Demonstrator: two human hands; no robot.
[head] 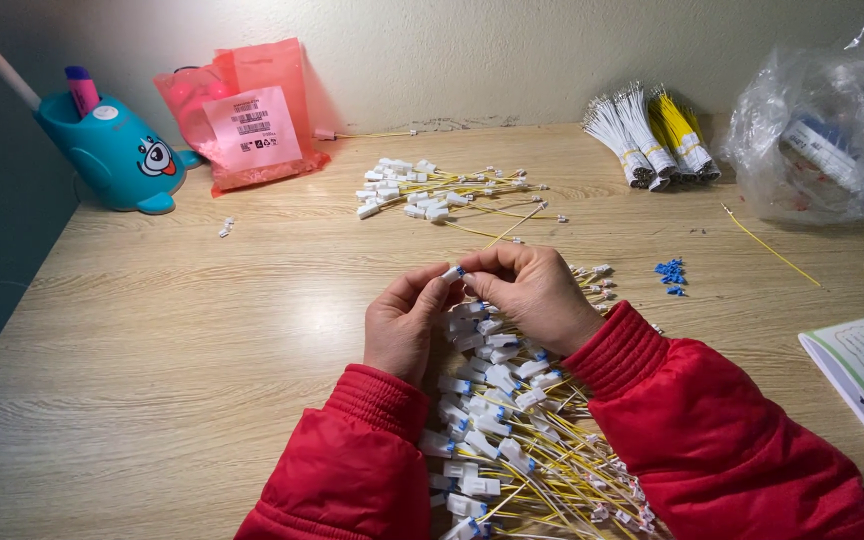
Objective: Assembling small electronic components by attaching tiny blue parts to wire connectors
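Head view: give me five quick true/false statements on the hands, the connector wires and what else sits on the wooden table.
1. Both hands, left hand and right hand, pinch one small white plastic connector between their fingertips. True.
2. The pile of white connectors on yellow wires lies beneath the hands. True.
3. The red translucent plastic bag lies at the table's near right corner. False: it leans against the wall at far left.
4. The teal whale-shaped holder stands at far left. True.
5. The small blue plastic pieces lie left of the hands. False: they lie to the right.
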